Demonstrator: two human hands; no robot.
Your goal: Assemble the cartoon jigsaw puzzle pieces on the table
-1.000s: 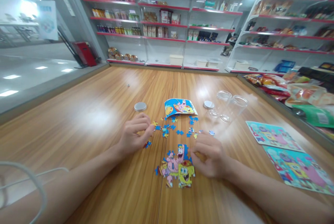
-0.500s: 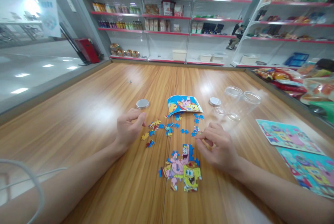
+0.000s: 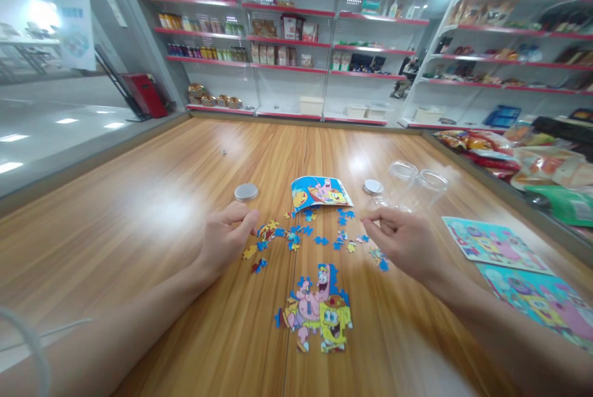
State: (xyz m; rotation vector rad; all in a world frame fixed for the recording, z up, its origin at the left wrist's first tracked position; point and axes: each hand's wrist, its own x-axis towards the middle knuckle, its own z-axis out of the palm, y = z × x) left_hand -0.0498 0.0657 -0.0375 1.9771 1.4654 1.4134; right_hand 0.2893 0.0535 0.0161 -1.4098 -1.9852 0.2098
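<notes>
A partly assembled cartoon jigsaw puzzle (image 3: 319, 310) with a pink figure and a yellow one lies flat in front of me. Beyond it, loose puzzle pieces (image 3: 293, 236) are scattered between my hands. My left hand (image 3: 227, 233) rests closed left of these pieces, its thumb against the curled fingers; anything inside is hidden. My right hand (image 3: 401, 239) hovers at the right of the group in a pinch, and I cannot make out what is between its fingertips. More loose pieces (image 3: 380, 258) lie just beside it. Behind the pieces stands a curved picture card (image 3: 322, 192) with the same cartoon.
Two clear jars (image 3: 428, 190) stand at right, near a silver lid (image 3: 373, 186); another lid (image 3: 246, 191) sits at left. Two picture sheets (image 3: 500, 246) lie on the far right. Snack bags (image 3: 537, 165) border the table, and stocked shelves (image 3: 287, 70) rise behind it.
My right hand has moved away from me and to the right, uncovering several loose pieces. My left hand stays in about the same place. The camera view has tilted slightly up.
</notes>
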